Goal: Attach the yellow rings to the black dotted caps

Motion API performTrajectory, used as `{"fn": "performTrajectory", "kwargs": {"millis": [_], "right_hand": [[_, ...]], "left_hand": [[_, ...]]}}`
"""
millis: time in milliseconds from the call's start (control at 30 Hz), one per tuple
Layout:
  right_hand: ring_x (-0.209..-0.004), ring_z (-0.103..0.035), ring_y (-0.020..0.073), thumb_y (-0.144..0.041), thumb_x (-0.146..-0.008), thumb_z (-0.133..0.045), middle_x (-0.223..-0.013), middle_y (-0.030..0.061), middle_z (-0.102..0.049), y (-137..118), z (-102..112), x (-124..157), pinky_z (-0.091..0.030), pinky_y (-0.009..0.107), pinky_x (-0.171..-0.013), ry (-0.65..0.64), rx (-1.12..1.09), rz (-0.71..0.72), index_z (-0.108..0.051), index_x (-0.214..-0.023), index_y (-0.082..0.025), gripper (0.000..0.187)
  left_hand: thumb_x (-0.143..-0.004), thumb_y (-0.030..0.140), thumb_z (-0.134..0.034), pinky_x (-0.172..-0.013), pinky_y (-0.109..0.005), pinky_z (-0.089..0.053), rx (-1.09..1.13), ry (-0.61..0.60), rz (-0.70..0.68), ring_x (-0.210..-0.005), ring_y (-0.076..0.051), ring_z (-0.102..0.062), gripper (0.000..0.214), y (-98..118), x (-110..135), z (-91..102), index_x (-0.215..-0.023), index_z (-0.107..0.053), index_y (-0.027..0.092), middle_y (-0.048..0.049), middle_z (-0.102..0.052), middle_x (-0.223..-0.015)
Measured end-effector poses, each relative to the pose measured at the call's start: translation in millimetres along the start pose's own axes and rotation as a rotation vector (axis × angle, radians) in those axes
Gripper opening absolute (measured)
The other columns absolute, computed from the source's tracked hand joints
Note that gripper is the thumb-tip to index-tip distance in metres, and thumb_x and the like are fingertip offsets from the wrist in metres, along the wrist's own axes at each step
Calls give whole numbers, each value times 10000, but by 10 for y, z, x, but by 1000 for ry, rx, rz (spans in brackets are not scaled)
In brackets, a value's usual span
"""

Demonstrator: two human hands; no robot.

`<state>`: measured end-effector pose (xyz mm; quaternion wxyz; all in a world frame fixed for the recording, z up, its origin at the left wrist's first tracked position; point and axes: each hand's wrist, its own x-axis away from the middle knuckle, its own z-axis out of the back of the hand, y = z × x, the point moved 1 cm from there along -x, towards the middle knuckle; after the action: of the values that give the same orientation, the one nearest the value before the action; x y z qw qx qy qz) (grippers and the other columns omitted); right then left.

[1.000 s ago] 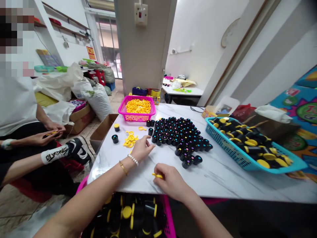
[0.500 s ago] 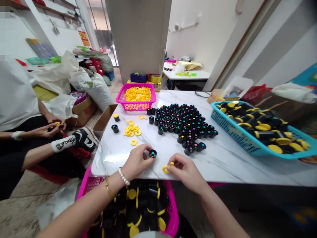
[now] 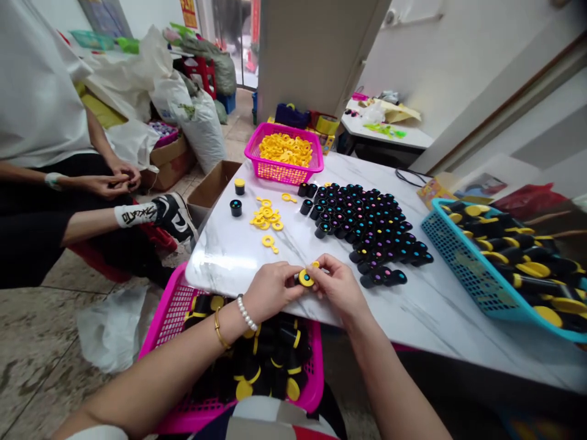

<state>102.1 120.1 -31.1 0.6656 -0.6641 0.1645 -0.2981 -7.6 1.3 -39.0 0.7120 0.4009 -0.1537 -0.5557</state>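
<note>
My left hand [image 3: 270, 290] and my right hand [image 3: 337, 286] meet at the near edge of the white marble table [image 3: 403, 318]. Between their fingertips sits a small black cap with a yellow ring [image 3: 306, 278] on top. The left hand pinches the cap from the left, and the right hand presses on the ring from the right. A cluster of black caps with coloured dots [image 3: 364, 226] stands upright just beyond my hands. Loose yellow rings [image 3: 266, 219] lie on the table to the left.
A pink basket of yellow rings [image 3: 285, 153] stands at the far table edge. A blue basket of black and yellow parts [image 3: 504, 263] is on the right. A pink basket of finished parts [image 3: 247, 360] sits below the table. A seated person [image 3: 50, 153] works at left.
My left hand picked a black cap from the cluster and brought it to the near edge. My right hand brought the yellow ring onto the cap. The camera tilted down.
</note>
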Motion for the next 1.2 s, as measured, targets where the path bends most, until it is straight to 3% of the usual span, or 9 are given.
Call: {"fn": "performTrajectory", "kwargs": {"millis": [433,633,700,800,900,1000,1100,1200], "right_hand": [[-415,-489,77,-419,-754,-688,-578,-58,-558,4,-64,44,-409,175,-385,17,-8,17,-470,-740,-198,310],[-421,-492,77,-408,-785,-660,-599,-63,-550,-1,-65,63,-425,182,-403,5,29,66,-461,-746,-201,290],[-430,-502,79,-399,-803,-644,-609,-62,-549,2,-68,73,-426,183,-412,8,54,84,-462,-755,-201,273],[-423,-510,82,-399,-818,-626,-617,-67,-540,17,-75,85,-413,183,-400,29,83,96,-463,-774,-204,258],[-413,-509,85,-410,-815,-624,-625,-69,-535,33,-83,88,-404,185,-385,45,102,108,-463,-777,-208,261],[-413,-503,86,-415,-808,-629,-625,-68,-534,37,-85,88,-402,188,-385,55,94,131,-460,-765,-211,269],[-416,-496,92,-433,-805,-629,-615,-66,-529,38,-91,96,-406,199,-394,61,73,119,-461,-756,-212,281],[-459,-499,101,-444,-797,-637,-623,-58,-523,41,-97,91,-408,208,-421,61,51,127,-480,-746,-209,287]], "left_hand": [[-823,365,-596,-594,-216,-331,32,-43,-11,-619,-110,-506,181,81,1,65,-862,-664,202,19,-590,-680],[-825,241,-569,-612,-227,-343,8,11,-8,-641,-119,-518,98,112,18,48,-837,-643,177,11,-578,-668],[-813,263,-580,-592,-219,-365,95,10,46,-617,-114,-531,147,104,12,51,-916,-640,176,12,-592,-679],[-852,386,-512,-461,-191,-369,370,-129,228,-479,-89,-517,278,68,-22,53,-988,-628,173,20,-592,-654],[-878,454,-434,-339,-163,-309,614,-261,403,-356,-59,-445,365,34,-74,45,-853,-637,152,26,-560,-595],[-869,447,-453,-316,-151,-301,692,-289,481,-329,-46,-420,361,30,-91,23,-811,-630,137,25,-555,-579],[-890,430,-424,-357,-171,-341,605,-223,432,-378,-68,-460,355,67,-23,-10,-944,-639,154,20,-559,-594],[-846,356,-546,-526,-221,-436,321,29,215,-564,-109,-527,334,115,64,-53,-1133,-587,191,7,-579,-702]]}}
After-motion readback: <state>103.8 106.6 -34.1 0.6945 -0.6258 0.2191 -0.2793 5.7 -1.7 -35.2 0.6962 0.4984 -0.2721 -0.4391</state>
